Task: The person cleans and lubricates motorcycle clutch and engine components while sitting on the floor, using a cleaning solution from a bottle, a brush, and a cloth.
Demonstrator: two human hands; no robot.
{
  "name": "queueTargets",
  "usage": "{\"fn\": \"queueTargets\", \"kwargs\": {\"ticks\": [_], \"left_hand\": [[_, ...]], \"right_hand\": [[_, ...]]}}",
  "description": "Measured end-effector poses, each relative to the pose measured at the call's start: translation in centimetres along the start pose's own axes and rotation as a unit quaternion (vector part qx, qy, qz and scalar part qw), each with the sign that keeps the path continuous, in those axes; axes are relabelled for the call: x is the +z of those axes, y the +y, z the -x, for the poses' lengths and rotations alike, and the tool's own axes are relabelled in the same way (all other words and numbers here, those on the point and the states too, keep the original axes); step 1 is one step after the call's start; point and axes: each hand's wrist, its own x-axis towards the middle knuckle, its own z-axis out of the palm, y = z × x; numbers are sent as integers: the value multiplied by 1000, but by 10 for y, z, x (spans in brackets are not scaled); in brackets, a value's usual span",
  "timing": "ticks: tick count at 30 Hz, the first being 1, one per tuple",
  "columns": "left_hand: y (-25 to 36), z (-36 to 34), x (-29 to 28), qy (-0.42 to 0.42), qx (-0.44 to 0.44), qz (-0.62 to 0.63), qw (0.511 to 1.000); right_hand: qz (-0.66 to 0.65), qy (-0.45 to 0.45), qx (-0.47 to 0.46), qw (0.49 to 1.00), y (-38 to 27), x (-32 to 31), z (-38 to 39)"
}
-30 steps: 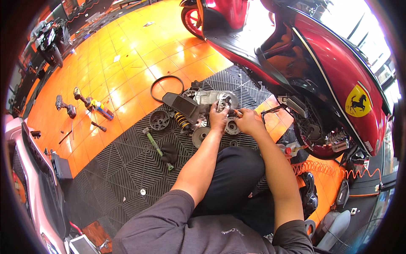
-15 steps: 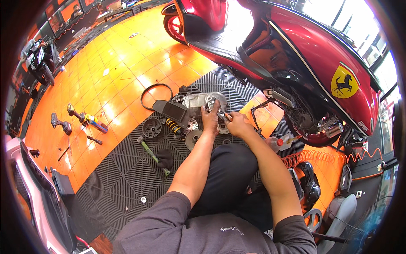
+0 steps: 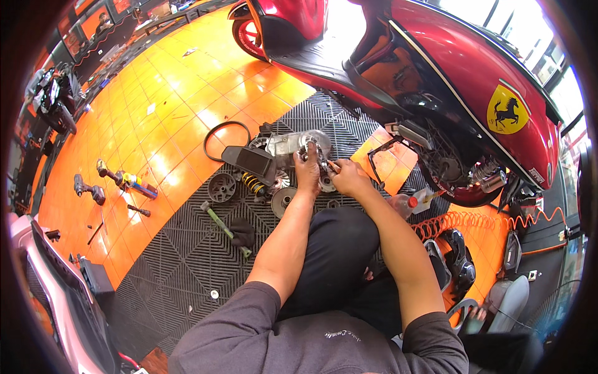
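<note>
My left hand (image 3: 306,171) grips a small shiny metal part (image 3: 309,148) at the end of a silver engine casing (image 3: 283,143). My right hand (image 3: 349,177) holds a slim tool with a wooden-looking handle (image 3: 334,167) against that part; its tip is hard to make out. Around my hands lie a metal disc (image 3: 283,202), a spoked round part (image 3: 222,187), a yellow coil spring (image 3: 252,182), a dark air-box (image 3: 249,163) and a black belt loop (image 3: 213,140). A green-handled mallet (image 3: 218,218) lies on the ribbed black mat (image 3: 168,262).
A red scooter (image 3: 436,75) stands at upper right, a pink one (image 3: 47,287) at left. Power tools (image 3: 93,193) lie on orange tiles. At right are a red-capped bottle (image 3: 403,206), orange coiled hose (image 3: 461,224), black parts (image 3: 461,268) and another person's hand (image 3: 476,315).
The view has shifted, with my hands staying at the casing and moving slightly. Another person's hand and dark clothing have appeared at lower right.
</note>
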Motion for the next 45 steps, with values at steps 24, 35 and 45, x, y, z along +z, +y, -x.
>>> {"fn": "queueTargets", "kwargs": {"ticks": [24, 35, 45], "left_hand": [[5, -4, -21, -9, -55, 87, 995], [-10, -21, -34, 13, -100, 119, 988], [0, -11, -22, -16, -121, 129, 984]], "right_hand": [[-139, -52, -24, 989, 13, 1, 19], [-116, 5, 21, 993, 13, 2, 18], [-103, -22, 25, 994, 20, 1, 12]]}}
